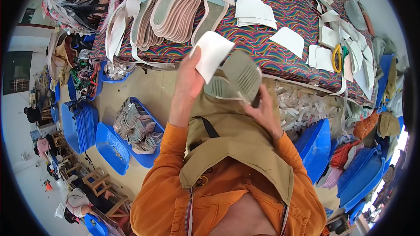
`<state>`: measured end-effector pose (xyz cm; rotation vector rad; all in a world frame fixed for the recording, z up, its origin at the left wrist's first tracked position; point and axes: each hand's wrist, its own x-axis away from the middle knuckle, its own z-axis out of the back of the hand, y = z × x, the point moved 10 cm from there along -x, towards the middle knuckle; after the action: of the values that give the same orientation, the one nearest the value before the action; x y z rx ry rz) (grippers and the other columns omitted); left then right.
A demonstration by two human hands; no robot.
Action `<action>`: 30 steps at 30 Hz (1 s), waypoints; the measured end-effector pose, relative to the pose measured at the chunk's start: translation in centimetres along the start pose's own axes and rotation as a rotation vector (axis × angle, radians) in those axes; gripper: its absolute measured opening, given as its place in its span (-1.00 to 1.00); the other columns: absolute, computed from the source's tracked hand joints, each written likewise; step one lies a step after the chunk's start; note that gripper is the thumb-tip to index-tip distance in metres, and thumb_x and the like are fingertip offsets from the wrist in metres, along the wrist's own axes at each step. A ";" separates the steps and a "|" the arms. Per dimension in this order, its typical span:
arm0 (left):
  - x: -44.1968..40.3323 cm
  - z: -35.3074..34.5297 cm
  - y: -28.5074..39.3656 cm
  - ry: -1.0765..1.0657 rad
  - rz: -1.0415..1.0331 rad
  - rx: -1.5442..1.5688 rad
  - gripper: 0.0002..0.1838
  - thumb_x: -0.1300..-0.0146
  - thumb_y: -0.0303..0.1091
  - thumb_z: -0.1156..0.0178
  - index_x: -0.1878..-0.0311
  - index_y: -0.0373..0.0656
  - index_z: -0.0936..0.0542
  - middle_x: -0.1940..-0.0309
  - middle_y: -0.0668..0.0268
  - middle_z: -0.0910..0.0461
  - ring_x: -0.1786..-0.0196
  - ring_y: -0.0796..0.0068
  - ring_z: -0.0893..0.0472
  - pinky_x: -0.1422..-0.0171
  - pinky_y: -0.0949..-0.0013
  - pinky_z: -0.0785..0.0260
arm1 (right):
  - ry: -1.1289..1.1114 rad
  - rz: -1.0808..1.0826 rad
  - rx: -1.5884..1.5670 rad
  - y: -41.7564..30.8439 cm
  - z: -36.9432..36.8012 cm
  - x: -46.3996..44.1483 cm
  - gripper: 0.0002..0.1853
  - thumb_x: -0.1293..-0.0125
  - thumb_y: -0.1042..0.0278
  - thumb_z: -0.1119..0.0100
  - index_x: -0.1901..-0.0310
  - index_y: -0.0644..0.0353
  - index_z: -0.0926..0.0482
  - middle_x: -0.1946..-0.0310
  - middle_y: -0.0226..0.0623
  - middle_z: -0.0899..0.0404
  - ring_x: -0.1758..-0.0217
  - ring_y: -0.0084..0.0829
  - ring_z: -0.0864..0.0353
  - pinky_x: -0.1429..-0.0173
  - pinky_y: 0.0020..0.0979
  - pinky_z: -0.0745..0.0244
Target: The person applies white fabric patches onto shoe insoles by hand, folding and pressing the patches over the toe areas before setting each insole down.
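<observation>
My left hand (187, 76) is raised near the table's front edge, its thumb and fingers closed on a white toe-shaped sheet piece (214, 52). My right hand (262, 110) grips a grey-green insole (245, 76) with rows of dark lines on its surface. A second lined grey-green part (217, 87) shows beside it over my lap; whether the two are joined I cannot tell. The white piece and the insole are close to each other, above the tan apron (232, 126). Ahead on the table stand stacks of pink-edged insoles (175, 13).
White cut pieces (253, 11) lie on the patterned table cloth (262, 46). Yellow-handled scissors (337, 58) rest at the right among white strips. Blue bins (111, 148) stand on the floor at left, one with stacked insoles (138, 126). More blue bins (315, 148) are at right.
</observation>
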<state>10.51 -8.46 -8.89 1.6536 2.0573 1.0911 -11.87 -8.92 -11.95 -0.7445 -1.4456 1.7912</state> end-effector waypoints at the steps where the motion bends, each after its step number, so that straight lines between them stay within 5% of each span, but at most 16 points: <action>1: 0.1 -1.0 -0.8 -0.037 0.050 0.043 -0.47 -0.60 -0.13 0.00 -0.42 -0.34 -0.38 -0.35 0.09 -0.51 -0.35 0.25 -0.54 -0.45 0.12 -0.39 | 0.072 0.048 0.026 -1.7 1.1 -0.4 -0.40 -0.01 0.39 -0.50 -0.10 0.30 -0.48 0.09 -0.05 -0.61 0.03 -0.18 -0.65 -0.10 -0.26 -0.53; 3: 0.5 -3.0 -1.6 -0.043 0.060 0.017 -0.45 -0.61 -0.07 0.05 -0.42 -0.33 -0.38 -0.35 0.10 -0.50 -0.36 0.26 -0.52 -0.46 0.11 -0.36 | 0.223 0.143 0.080 -4.3 2.8 -0.7 -0.40 0.01 0.42 -0.49 -0.10 0.30 -0.48 0.19 -0.03 -0.64 0.19 -0.11 -0.71 0.08 -0.27 -0.58; 7: 0.7 -5.1 -2.5 -0.073 0.087 -0.016 -0.38 -0.63 0.07 0.15 -0.43 -0.30 -0.38 -0.35 0.14 -0.50 -0.39 0.27 -0.49 -0.48 0.10 -0.33 | 0.246 0.333 0.215 -6.8 2.5 -1.3 -0.37 0.05 0.47 -0.51 -0.12 0.33 -0.48 0.19 -0.03 -0.62 0.24 -0.12 -0.68 0.12 -0.29 -0.58; 28: 1.3 -6.0 -2.6 -0.087 0.163 0.146 -0.38 -0.63 0.08 0.16 -0.41 -0.30 -0.38 -0.33 0.11 -0.52 -0.38 0.23 -0.50 -0.49 0.09 -0.35 | 0.163 0.274 0.232 -5.8 2.0 -1.5 -0.31 -0.01 0.46 -0.49 -0.22 0.33 -0.45 0.09 0.02 -0.64 0.10 0.01 -0.70 0.01 -0.22 -0.61; 30: 1.4 -5.9 -2.6 -0.089 0.170 0.168 -0.38 -0.63 0.08 0.16 -0.41 -0.30 -0.38 -0.34 0.10 -0.51 -0.39 0.21 -0.50 -0.50 0.08 -0.34 | 0.189 0.282 0.228 -6.0 2.5 -1.6 -0.29 -0.04 0.47 -0.48 -0.27 0.35 -0.42 0.04 -0.04 -0.64 0.03 -0.16 -0.69 -0.07 -0.24 -0.58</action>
<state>4.50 -9.53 -6.46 1.9519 2.0311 0.8957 -11.95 -10.91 -5.59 -1.0054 -1.0328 1.9943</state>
